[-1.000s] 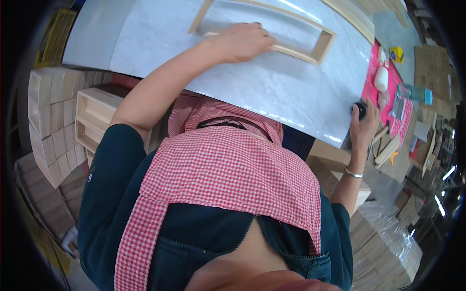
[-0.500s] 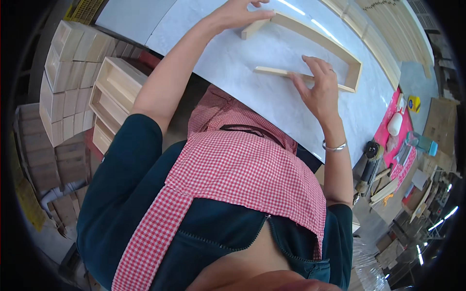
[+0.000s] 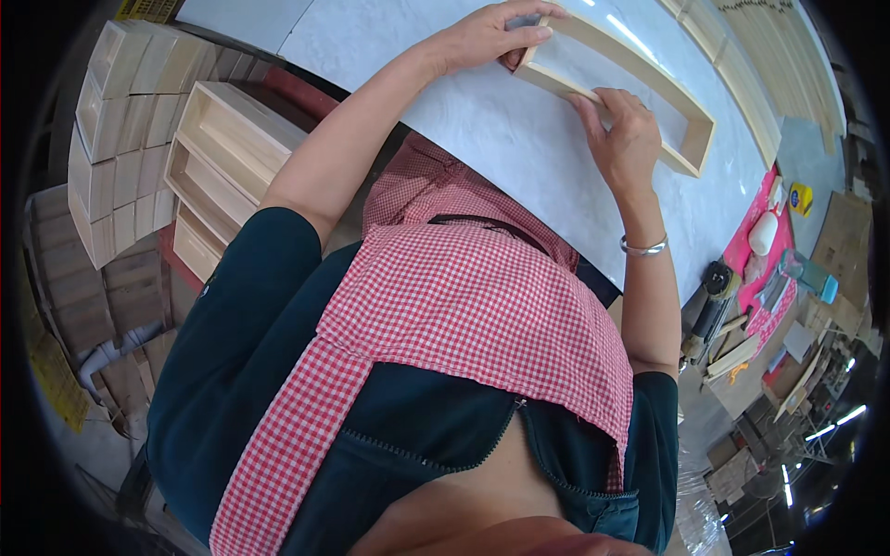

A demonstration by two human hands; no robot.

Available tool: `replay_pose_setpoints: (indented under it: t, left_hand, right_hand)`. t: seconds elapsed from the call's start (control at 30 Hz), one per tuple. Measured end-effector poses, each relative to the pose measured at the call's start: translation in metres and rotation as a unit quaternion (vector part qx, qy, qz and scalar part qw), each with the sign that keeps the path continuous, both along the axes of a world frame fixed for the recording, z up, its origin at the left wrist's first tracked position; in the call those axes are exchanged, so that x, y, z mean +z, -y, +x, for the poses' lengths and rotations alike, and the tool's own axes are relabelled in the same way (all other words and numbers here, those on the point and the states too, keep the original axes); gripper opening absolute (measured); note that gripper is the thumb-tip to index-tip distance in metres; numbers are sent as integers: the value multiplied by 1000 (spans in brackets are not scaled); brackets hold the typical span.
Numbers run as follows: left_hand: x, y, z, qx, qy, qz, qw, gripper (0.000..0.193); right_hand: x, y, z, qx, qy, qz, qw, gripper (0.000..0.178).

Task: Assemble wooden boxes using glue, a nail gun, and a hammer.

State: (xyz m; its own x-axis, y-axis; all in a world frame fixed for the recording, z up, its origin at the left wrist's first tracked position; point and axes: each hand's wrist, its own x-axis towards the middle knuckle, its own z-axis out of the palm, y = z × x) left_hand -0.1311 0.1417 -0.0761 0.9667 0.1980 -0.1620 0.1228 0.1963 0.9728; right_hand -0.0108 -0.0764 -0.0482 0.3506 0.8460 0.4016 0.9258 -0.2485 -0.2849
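Observation:
A long, narrow frame of pale wood [image 3: 697, 145] rests on the white marbled tabletop [image 3: 464, 109], its four sides meeting in a rectangle with no bottom visible. My left hand [image 3: 491, 39] grips its left end, with the thumb and fingers around the short end piece near the corner. On the near long side, my right hand [image 3: 628, 134] pinches the strip between thumb and fingers, around its middle. A silver bangle circles my right wrist. Part of the left end is hidden behind my left fingers.
Finished wooden boxes [image 3: 139, 102] are stacked at the left, with more open boxes [image 3: 209, 139] beside the table. Long wooden strips [image 3: 788, 65] lie at the far right. A white bottle [image 3: 763, 233], a power tool [image 3: 712, 301] and a pink cloth [image 3: 747, 295] sit at the right edge.
The near strip, earlier angled away from the left end piece, now meets it at the corner. My left hand has closed around that end; my right hand has closed on the near strip.

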Motion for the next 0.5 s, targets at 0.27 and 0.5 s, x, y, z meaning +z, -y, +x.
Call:
replay_pose_setpoints:
  t: [0.27, 0.5]
  left_hand:
    - [0, -15, -14, -86, -5, 103, 991, 80]
    - [10, -4, -17, -66, 25, 257, 964, 89]
  right_hand:
    - [-1, 1, -1, 2, -5, -1, 1000, 18]
    - [-2, 0, -1, 19, 2, 9, 1000, 18]
